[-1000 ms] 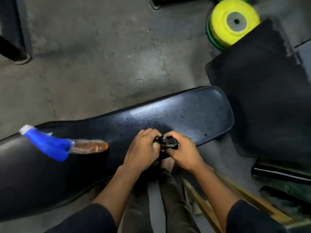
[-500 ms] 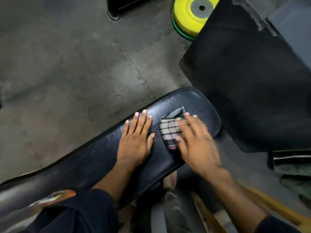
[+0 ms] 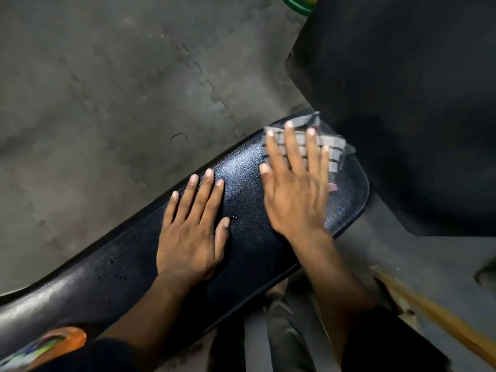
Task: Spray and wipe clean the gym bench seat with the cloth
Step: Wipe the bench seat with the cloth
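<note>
Black padded vinyl worktop (image 3: 249, 237), droplets remaining toward 7 o'clock: right hand (image 3: 294, 189), grip released, flat-pressing checked grey cloth (image 3: 332, 149) at 1 o'clock; left hand (image 3: 192, 232) flat, bracing. Wiping barely begun.

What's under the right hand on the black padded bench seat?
The right hand presses flat on a grey checked cloth at the far end of the black padded bench seat. Cloth edges show past the fingertips; the part under the palm, and the seat beneath it, are hidden.

black bench seat (image 3: 249, 253) – grey checked cloth (image 3: 332, 146) – grey floor (image 3: 107, 103).
</note>
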Action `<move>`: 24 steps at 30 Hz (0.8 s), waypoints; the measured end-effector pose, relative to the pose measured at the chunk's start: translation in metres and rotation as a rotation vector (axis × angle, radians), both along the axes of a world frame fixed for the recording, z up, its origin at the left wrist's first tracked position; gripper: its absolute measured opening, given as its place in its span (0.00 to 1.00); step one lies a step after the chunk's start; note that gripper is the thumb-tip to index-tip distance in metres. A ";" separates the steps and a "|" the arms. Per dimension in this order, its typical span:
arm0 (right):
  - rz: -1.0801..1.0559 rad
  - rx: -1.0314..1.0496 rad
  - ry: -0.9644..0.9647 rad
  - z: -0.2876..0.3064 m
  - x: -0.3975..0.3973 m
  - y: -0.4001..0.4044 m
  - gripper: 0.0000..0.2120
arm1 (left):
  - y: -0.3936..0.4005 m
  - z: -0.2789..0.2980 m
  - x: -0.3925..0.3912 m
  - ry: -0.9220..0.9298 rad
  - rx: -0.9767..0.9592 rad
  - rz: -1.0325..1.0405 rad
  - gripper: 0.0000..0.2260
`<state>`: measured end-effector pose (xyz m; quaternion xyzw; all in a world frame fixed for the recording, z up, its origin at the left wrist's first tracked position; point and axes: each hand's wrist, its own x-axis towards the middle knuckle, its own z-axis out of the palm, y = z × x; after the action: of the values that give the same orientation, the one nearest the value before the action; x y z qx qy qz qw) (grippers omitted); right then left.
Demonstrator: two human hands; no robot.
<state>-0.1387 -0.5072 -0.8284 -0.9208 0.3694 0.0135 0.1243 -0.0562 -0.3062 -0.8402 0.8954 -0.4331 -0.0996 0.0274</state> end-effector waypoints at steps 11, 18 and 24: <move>0.097 -0.050 -0.031 -0.005 -0.096 0.016 0.28 | -0.003 0.005 0.000 0.022 0.001 0.011 0.30; 0.191 -0.012 -0.087 -0.009 -0.004 0.010 0.31 | -0.001 0.007 0.000 0.054 -0.022 0.018 0.29; 0.352 -0.006 0.010 0.002 -0.122 0.070 0.33 | -0.003 0.011 0.001 0.071 -0.073 0.022 0.28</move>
<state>-0.2605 -0.4377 -0.8265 -0.9715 0.2031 0.0386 0.1156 -0.0555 -0.3088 -0.8288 0.8944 -0.4253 -0.1151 0.0766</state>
